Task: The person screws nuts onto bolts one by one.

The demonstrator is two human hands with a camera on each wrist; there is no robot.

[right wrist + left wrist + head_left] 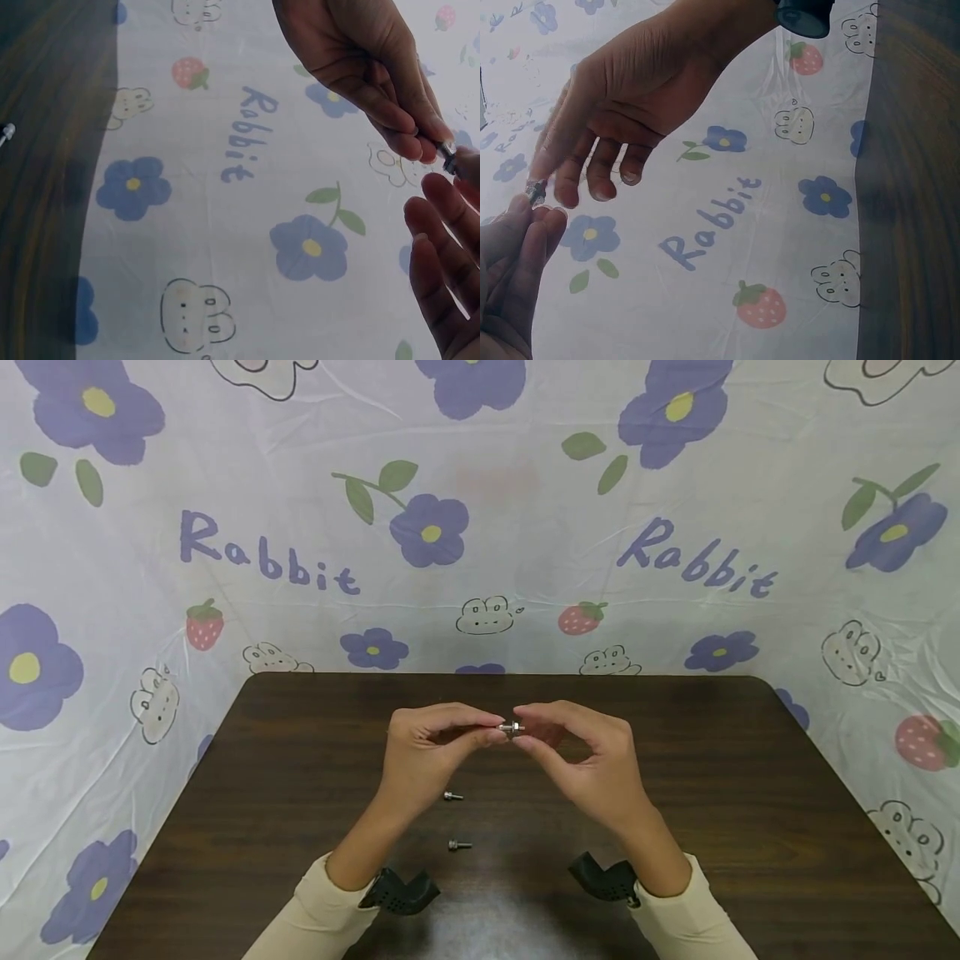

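Observation:
Above the table, the left hand (423,752) pinches a small metal screw (504,727) between thumb and fingertips, holding it roughly level. A shiny nut (516,727) sits around its right part. The right hand (592,756) has thumb and index finger curved round the nut, one above and one below; a slight gap shows there in the head view. In the right wrist view, the right thumb (469,163) reaches the screw's end, and the other right fingers spread loosely. Fingertips partly hide the screw (534,192) in the left wrist view.
Two loose socket-head screws, a farther one (453,796) and a nearer one (460,845), lie on the dark wooden table (300,827) below the left hand. A white printed cloth (525,560) hangs behind and beside the table. Each wrist wears a black camera mount (405,893).

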